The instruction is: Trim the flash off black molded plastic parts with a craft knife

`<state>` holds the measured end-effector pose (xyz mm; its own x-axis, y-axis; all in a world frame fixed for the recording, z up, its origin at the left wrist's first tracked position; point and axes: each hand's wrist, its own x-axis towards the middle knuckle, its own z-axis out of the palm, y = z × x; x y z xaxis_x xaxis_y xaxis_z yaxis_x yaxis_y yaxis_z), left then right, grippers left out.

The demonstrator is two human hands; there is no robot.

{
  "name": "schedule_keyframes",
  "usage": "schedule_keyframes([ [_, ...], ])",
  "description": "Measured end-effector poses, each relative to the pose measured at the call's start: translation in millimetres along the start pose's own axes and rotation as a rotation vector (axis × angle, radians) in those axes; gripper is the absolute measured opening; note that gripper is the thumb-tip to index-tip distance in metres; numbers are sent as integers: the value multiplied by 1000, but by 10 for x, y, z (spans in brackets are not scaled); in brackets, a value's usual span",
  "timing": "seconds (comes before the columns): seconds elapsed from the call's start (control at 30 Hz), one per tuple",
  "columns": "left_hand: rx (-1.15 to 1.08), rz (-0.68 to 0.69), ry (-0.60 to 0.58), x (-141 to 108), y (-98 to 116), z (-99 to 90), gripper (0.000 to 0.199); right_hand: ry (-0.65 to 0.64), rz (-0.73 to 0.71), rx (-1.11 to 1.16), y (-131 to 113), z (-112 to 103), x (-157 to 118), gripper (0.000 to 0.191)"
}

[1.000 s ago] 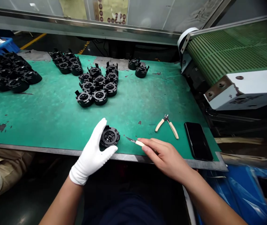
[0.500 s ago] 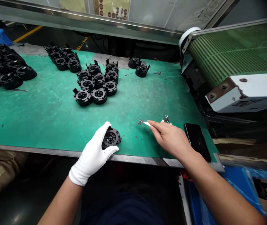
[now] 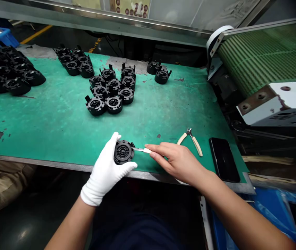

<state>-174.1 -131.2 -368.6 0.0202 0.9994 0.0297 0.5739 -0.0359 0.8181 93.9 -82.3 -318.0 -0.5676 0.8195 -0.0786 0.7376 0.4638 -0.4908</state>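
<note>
Head view: right hand [image 3: 180,160], pinching knife [image 3: 140,150], has come leftward; tip now at edge of black part [image 3: 123,152], so knife work seems underway. Gloved left hand [image 3: 104,172] curls round part, left of right hand.

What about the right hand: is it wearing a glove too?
No, the right hand is bare as it grips the knife; only the left hand wears a white glove.

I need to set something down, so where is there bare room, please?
Mostly bare: between the rear pair of black parts and the pliers; also left of the gloved left hand. Crowded: far-left pile, middle cluster.
</note>
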Motion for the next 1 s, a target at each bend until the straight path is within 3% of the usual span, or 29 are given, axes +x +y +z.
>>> schedule_keyframes([
  [0.1, 105, 38, 74, -2, 4, 142, 100, -10, -42, -136, -71, -25, 171, 38],
  [0.2, 129, 47, 84, 10, 6, 142, 93, -31, -86, -279, 3, -74, 321, 37],
  [0.3, 137, 50, 54, 6, 21, 85, 89, 18, 80, -459, 295, -170, 411, 40],
  [0.4, 102, 48, -111, 28, 28, -41, 96, 96, 332, -468, 624, -276, 392, 41],
  [0.47, 69, 58, -293, 71, 6, -187, 99, 119, 323, -347, 712, -295, 315, 41],
  [0.53, 46, 84, -388, 119, -45, -356, 86, 106, 246, -221, 665, -249, 212, 40],
  [0.57, 32, 91, -361, 135, -75, -433, 75, 88, 214, -174, 607, -208, 162, 39],
  [0.63, -14, 57, -196, 135, -128, -536, 58, 61, 167, -107, 469, -118, 83, 38],
  [0.73, -187, -57, 30, 43, -147, -523, 57, 54, 101, -11, 275, -23, 39, 37],
  [0.87, -171, -69, 6, -111, -114, -303, 99, 1, -12, 42, -2, 33, 91, 36],
  [1.0, -73, -84, 54, -132, -125, -170, 98, -55, -80, -43, -263, 104, 213, 37],
])
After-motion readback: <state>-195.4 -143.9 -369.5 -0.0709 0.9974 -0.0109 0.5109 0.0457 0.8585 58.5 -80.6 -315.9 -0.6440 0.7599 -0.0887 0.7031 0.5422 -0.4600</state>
